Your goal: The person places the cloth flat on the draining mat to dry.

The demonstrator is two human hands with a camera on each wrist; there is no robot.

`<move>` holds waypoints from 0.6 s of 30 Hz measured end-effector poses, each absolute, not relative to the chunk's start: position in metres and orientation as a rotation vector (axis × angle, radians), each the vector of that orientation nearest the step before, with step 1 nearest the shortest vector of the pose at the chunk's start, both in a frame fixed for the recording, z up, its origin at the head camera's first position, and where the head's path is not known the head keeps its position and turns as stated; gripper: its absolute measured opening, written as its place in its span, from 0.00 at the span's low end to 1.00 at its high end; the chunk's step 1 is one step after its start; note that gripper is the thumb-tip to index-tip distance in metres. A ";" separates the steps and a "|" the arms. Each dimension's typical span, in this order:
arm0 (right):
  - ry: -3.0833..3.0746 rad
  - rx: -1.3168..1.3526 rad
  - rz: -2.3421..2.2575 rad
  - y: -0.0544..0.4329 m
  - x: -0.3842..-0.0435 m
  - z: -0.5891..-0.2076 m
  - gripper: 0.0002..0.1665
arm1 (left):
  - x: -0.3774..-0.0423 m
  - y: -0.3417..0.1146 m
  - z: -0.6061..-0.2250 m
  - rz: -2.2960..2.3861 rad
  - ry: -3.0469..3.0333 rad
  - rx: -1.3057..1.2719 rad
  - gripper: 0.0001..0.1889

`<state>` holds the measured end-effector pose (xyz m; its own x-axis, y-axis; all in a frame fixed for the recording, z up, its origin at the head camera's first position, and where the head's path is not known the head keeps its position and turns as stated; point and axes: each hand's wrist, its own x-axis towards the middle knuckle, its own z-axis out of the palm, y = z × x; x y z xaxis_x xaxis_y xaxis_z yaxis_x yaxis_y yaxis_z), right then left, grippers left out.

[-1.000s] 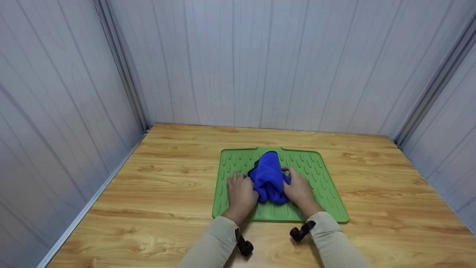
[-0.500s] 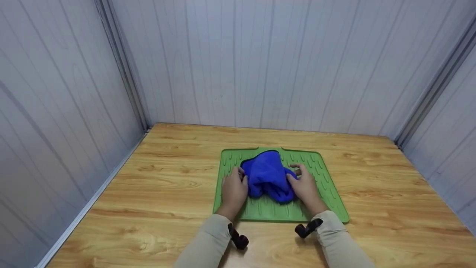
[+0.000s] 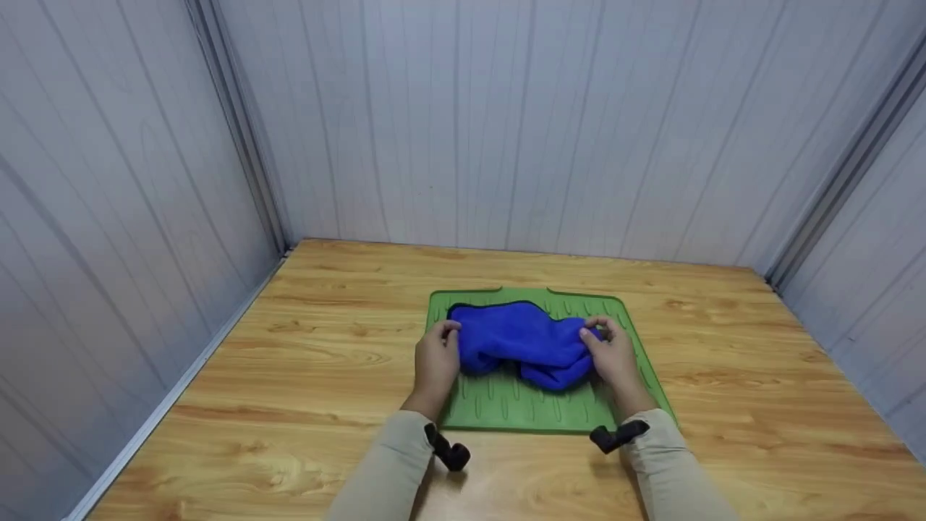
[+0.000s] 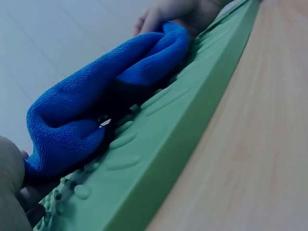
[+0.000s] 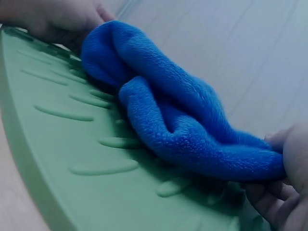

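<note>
A blue plush towel (image 3: 517, 333) with a dark edge is stretched sideways in loose folds over a green ridged mat (image 3: 499, 412). My left hand (image 3: 437, 362) pinches its left end between thumb and fingers. At the other end, my right hand (image 3: 613, 362) pinches the cloth, thumb on the near side. Seen from the right wrist, the towel (image 5: 163, 110) sags in thick rolls just over the mat's ridges. In the left wrist view the towel (image 4: 77, 110) arches between both hands, with a dark gap under its middle.
The green mat lies on a wood-grain table (image 3: 318, 340), with a small notch in its far edge. Pale panel walls (image 3: 477, 130) stand behind the table and on both sides. Black curved pieces (image 3: 450, 452) are strapped at both wrists.
Both hands have moved apart, left and right. The towel, bunched up and narrow a second ago, is now pulled out wider between them.
</note>
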<state>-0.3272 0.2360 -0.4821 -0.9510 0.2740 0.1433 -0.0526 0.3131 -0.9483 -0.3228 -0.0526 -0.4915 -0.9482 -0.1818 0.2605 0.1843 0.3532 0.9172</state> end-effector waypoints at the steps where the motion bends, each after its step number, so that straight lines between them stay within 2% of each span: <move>1: -2.291 -0.227 1.703 0.238 -0.328 -0.482 0.11 | -0.324 -0.054 -0.491 -1.636 -2.291 -0.002 0.10; 12: -2.199 -0.320 1.773 0.258 -0.329 -0.477 0.16 | -0.334 -0.074 -0.486 -1.750 -2.227 0.037 0.11; 18: -2.119 -0.307 1.711 0.264 -0.331 -0.480 0.14 | -0.336 -0.082 -0.483 -1.755 -2.203 0.033 0.10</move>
